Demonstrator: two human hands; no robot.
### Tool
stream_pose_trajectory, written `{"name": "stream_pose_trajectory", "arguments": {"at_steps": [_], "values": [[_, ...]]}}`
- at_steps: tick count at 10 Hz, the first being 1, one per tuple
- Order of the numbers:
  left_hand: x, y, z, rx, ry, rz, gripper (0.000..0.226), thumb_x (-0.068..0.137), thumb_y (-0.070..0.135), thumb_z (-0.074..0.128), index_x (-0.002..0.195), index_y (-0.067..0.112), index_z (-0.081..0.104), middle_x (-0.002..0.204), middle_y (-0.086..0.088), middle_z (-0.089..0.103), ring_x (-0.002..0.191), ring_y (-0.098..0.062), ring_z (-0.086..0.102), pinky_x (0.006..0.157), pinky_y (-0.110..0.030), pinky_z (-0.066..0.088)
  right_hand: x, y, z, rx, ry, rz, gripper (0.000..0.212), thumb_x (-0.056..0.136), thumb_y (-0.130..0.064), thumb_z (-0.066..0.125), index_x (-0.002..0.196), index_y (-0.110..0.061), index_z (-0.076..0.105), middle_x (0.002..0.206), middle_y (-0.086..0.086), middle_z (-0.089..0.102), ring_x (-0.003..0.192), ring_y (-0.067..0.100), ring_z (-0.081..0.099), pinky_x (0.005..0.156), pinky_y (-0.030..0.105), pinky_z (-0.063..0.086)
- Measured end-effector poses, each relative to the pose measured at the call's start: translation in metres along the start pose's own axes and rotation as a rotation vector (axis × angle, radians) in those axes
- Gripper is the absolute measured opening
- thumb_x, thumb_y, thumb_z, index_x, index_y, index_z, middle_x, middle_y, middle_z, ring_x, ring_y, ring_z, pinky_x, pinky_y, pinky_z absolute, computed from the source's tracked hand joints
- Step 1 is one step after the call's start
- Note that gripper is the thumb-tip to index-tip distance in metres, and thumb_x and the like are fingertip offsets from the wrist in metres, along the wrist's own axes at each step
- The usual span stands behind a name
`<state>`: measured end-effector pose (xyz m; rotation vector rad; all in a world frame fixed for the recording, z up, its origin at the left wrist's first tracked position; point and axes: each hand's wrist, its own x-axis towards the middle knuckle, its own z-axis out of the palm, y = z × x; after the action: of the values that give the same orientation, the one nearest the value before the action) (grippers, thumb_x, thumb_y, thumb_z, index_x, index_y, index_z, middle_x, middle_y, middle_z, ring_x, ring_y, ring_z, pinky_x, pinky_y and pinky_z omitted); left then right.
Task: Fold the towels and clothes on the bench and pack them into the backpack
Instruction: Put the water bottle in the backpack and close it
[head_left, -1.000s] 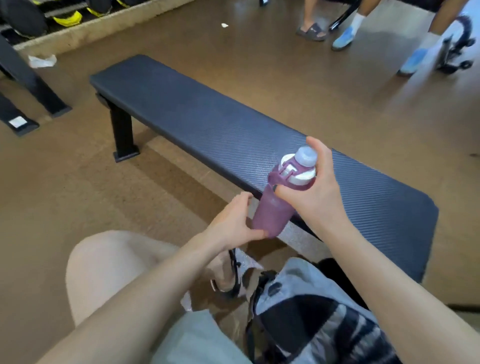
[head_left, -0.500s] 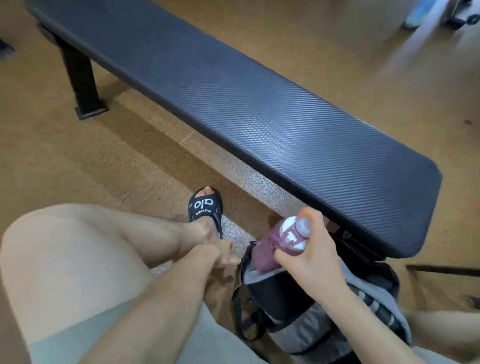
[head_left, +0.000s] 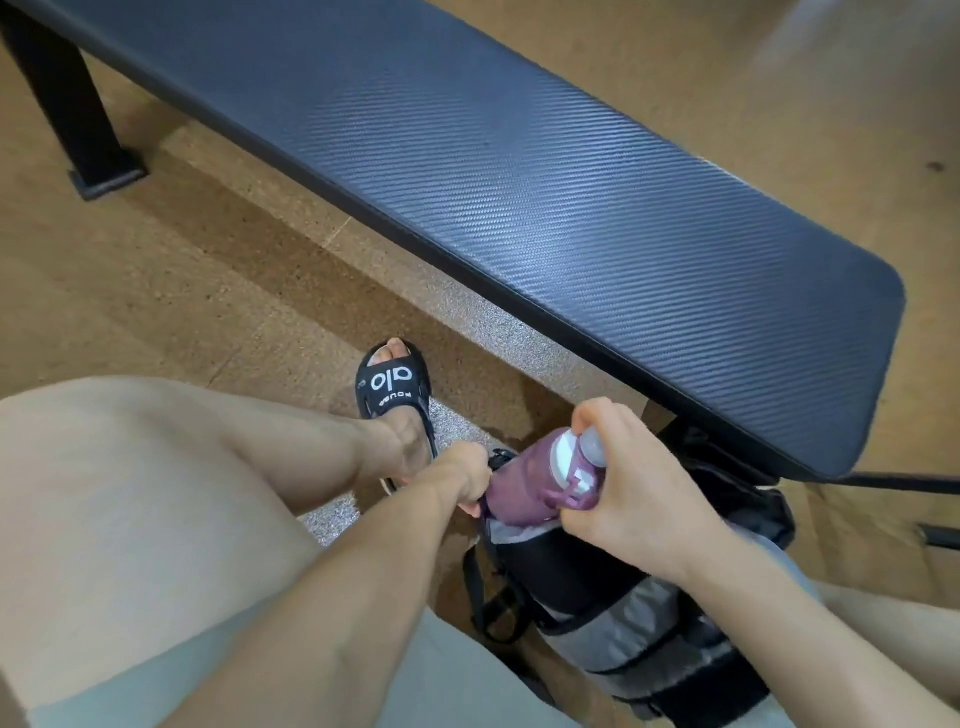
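A grey and black backpack (head_left: 613, 623) stands on the floor between my legs, below the near end of the dark blue padded bench (head_left: 519, 197). My right hand (head_left: 639, 499) grips a purple water bottle (head_left: 530, 486) with a white cap, and the bottle's base sits in the backpack's side pocket. At the pocket's left edge my left hand (head_left: 470, 480) holds the fabric with curled fingers. No towels or clothes show on the bench.
My left foot in a black sandal (head_left: 395, 389) rests on the brown floor beside the backpack. A black bench leg (head_left: 78, 119) stands at the upper left. Black straps (head_left: 488, 608) hang off the backpack's left side.
The bottle has come down from above the bench edge into the backpack's side pocket. My left hand has shifted to the pocket's edge. My view has tilted downward.
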<state>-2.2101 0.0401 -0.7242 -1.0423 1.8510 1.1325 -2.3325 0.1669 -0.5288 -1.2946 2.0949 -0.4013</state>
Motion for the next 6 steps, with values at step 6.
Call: {"name": "stream_pose_trajectory", "arguments": {"at_steps": [6], "values": [[-0.017,0.03,-0.017,0.425,0.112,0.146,0.014,0.081,0.004,0.063,0.092,0.005,0.071,0.068,-0.009,0.066,0.085,-0.034,0.071,0.068,-0.036,0.056,0.025,-0.006,-0.016,-0.613,-0.414,0.27,0.069,0.066,-0.064,0.069,0.117,-0.019,0.057,0.104,0.002,0.059,0.097,0.027,0.061,0.074,0.032,0.048]]}}
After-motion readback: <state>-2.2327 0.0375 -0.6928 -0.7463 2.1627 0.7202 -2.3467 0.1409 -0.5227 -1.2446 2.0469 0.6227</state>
